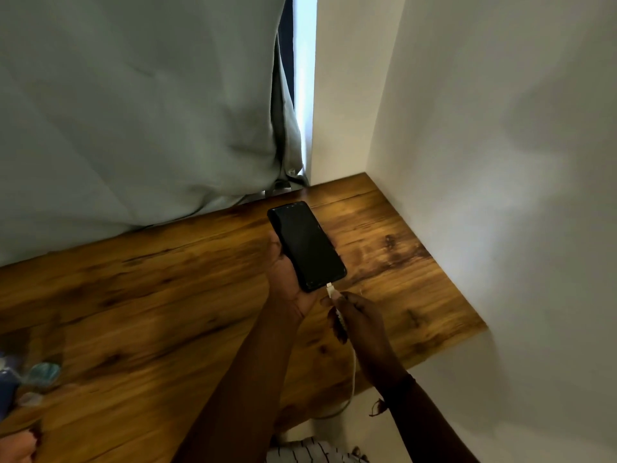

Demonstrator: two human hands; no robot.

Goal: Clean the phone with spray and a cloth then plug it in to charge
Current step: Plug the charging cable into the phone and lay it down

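A black phone (305,245) with a dark screen lies in my left hand (287,277), held from below above the wooden table (150,312). My right hand (362,324) pinches the white plug of a charging cable (332,291), whose tip sits at the port on the phone's lower edge. The white cable (351,379) runs down from my right hand and loops off the table's near edge. Neither spray nor cloth can be made out clearly.
A pale curtain (140,111) hangs behind the table on the left. White walls (500,162) close the corner at the right. Blurred bluish objects (40,375) lie at the table's left edge.
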